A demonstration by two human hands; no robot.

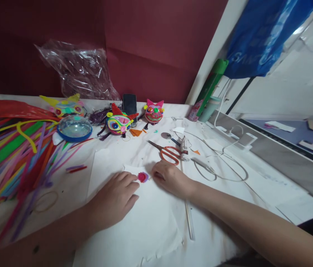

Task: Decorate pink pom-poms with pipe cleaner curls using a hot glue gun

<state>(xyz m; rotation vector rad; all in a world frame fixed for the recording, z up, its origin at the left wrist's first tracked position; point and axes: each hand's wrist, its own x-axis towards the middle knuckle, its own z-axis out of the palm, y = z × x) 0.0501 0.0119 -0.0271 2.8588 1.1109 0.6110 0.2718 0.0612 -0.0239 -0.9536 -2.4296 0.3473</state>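
A small round piece, red-pink with a purple edge [143, 177], lies on the white paper [147, 230] between my hands. Spread flat on the paper, my left hand [119, 194] has its fingertips at the piece's left edge. My right hand [170, 180] is just right of the piece, its fingers pinched together and pointing down. A small pale tip shows under those fingers, but what they hold is hidden. Beyond my right hand lie orange-handled scissors [170, 155] and a white hot glue gun [184, 148] with a clear glue stick [189, 220] nearby.
Colourful pipe cleaners [20, 152] cover the left side. Small decorated animal heads [119, 124], a clear dome with a blue rim [75, 129] and a phone [130, 105] stand at the back. A white cable [228, 178] loops to a power strip [225, 133] on the right.
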